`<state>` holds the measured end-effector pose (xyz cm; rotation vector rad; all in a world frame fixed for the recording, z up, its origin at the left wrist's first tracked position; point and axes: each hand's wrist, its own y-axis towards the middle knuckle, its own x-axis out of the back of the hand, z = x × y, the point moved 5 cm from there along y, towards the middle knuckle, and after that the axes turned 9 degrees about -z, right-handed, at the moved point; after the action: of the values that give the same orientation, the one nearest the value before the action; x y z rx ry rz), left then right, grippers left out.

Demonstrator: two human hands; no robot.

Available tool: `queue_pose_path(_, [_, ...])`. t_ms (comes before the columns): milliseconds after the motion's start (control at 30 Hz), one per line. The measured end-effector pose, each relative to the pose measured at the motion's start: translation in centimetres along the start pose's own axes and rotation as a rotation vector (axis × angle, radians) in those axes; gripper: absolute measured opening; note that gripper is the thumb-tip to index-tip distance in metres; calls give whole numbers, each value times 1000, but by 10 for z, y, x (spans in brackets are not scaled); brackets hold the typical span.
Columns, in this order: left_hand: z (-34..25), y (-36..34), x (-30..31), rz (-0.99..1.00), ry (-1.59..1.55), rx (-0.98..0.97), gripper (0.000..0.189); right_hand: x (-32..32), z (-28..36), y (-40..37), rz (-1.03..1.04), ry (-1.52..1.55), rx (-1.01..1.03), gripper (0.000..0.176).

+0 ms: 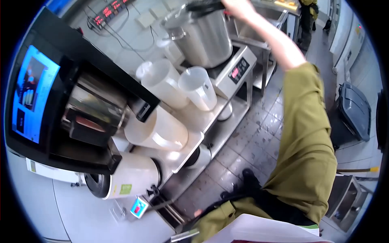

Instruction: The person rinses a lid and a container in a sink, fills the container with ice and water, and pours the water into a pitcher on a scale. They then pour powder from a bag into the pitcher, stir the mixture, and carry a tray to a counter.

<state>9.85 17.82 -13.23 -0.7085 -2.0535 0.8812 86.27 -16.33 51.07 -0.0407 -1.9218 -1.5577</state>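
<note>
My right arm, in an olive sleeve, stretches up to a large steel pot (206, 38). My right hand (240, 9) is at the pot's rim, beside a black lid or handle piece (204, 7); its fingers are cut off by the top edge. What may be a fingertip of my left hand (197, 212) shows low in the view, with the rest hidden. Close to my body, a white bag or sheet (263, 230) with a green edge fills the bottom. The pot stands on an induction cooker (239, 69) with a lit red display.
Translucent plastic jugs (198, 89) stand on the steel bench (190, 156), left of the cooker. A black machine with a blue screen (34, 93) and a white insulated dispenser (135, 176) are nearer. A grey bin (354, 111) stands right, on wet-looking floor tiles (247, 139). Another person (308, 24) is far off.
</note>
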Motion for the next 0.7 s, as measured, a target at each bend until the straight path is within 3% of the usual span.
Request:
queue_pose_path(33, [-1,-5,-25,63,-18,-26,23,39,-3,-21,14,-4,-34,6])
queue_pose_path(67, [-4,-11,-48,133,-51,-53,23,58,-15,-48,-72,4,-131,10])
queue_pose_path(100, [-12,-15,-70,208,-101,-89,22,68,-32,-80,-329,17,-35,18])
queue_pose_path(133, [-26,-20,-88,286,-177,-126,21,84,-42,-112,-163,102,-275,33])
queue_pose_path(167, [-34,-24,-100,341,-257,-142,20,77,-64,-151,-358,52,-127,32])
queue_pose_path(200, [-41,-33,-104,339,-305,-126,20,83,-81,-190,-193,114,-320,42])
queue_pose_path(267, [-77,-77,-100,171,-200,-69,26,77,-102,-286,-124,195,-659,40])
queue_pose_path(400, [-44,-86,-63,98,-56,-31,27,4,-87,-506,322,-60,-914,57])
queue_pose_path(433, [-29,-83,-51,91,7,-21,27,-6,-37,-538,382,175,-1145,56])
queue_pose_path(500, [-4,-79,-27,74,77,55,27,-53,57,-617,645,509,-1424,43])
queue_pose_path(567, [14,-86,-5,50,101,103,27,-90,178,-667,759,802,-1631,36])
queue_pose_path(633, [10,-94,19,13,92,96,27,-100,288,-660,794,1068,-1837,44])
queue_pose_path(667, [10,-93,32,-16,85,72,28,-115,335,-665,875,1151,-1828,41])
queue_pose_path(700, [9,-96,43,-60,54,92,29,-108,374,-640,772,1376,-1996,56])
